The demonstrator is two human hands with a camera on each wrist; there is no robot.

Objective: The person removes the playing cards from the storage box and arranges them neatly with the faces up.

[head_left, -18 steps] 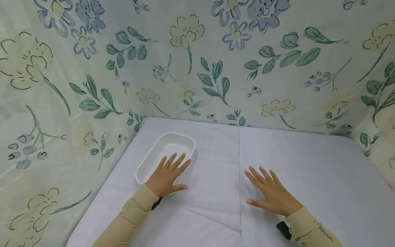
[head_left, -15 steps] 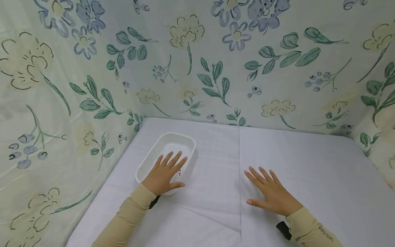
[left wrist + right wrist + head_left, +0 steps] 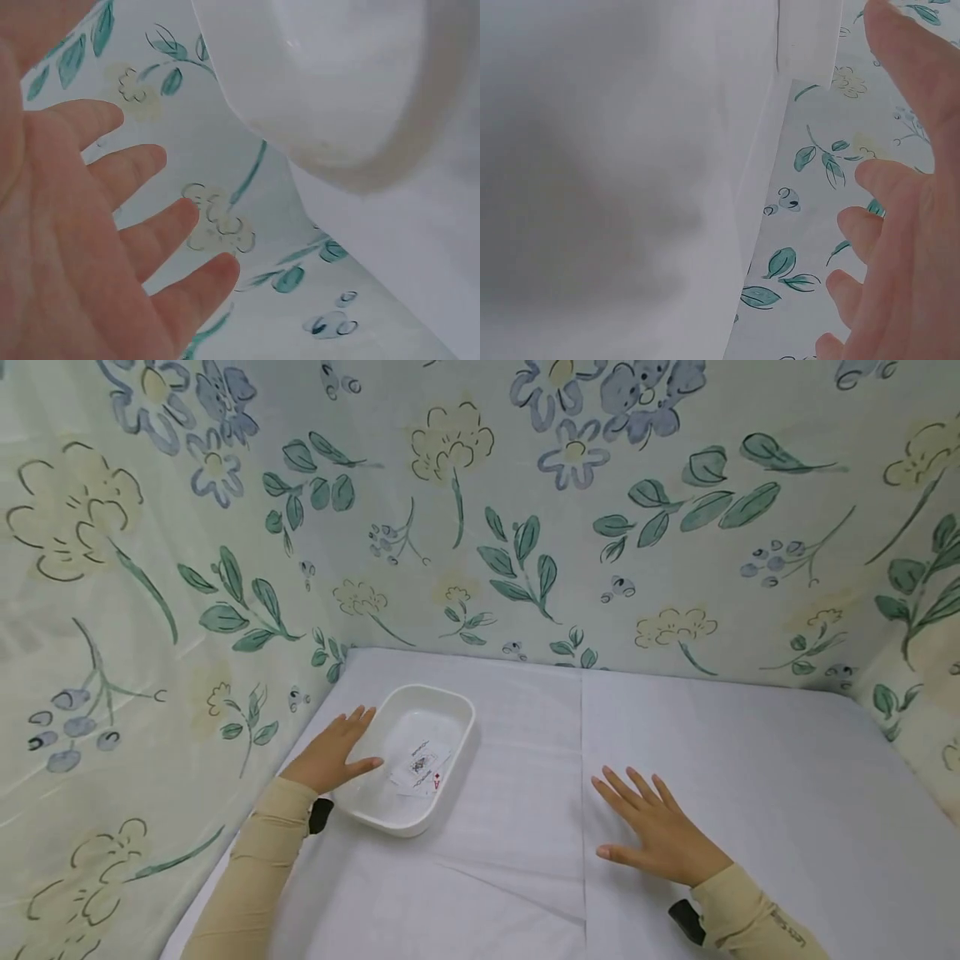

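A white cloth (image 3: 510,877) covers the table, with a straight crease (image 3: 582,735) running from twelve o'clock to six and a fainter fold slanting off toward four. Floral fabric (image 3: 300,568) rises as walls at nine, twelve and three o'clock, printed with green leaves, pale yellow blooms and blue flowers and berries.

The white tray (image 3: 412,828) sits upright on the cloth, toward ten o'clock on the table. Its long axis points from seven o'clock to one. Inside, the cards (image 3: 422,765) lie overlapping near the tray's wall at four o'clock; a red A shows at about five o'clock on the pile, and the upper card bears a dark figure.

The left hand (image 3: 330,758) is at the tray's nine o'clock rim, fingers spread toward one and thumb reaching toward three; whether it touches the rim I cannot tell. The right hand (image 3: 660,835), well apart from the tray, is above the cloth toward four o'clock from it, fingers spread toward eleven, thumb toward nine. Both wear tan sleeves (image 3: 258,860).
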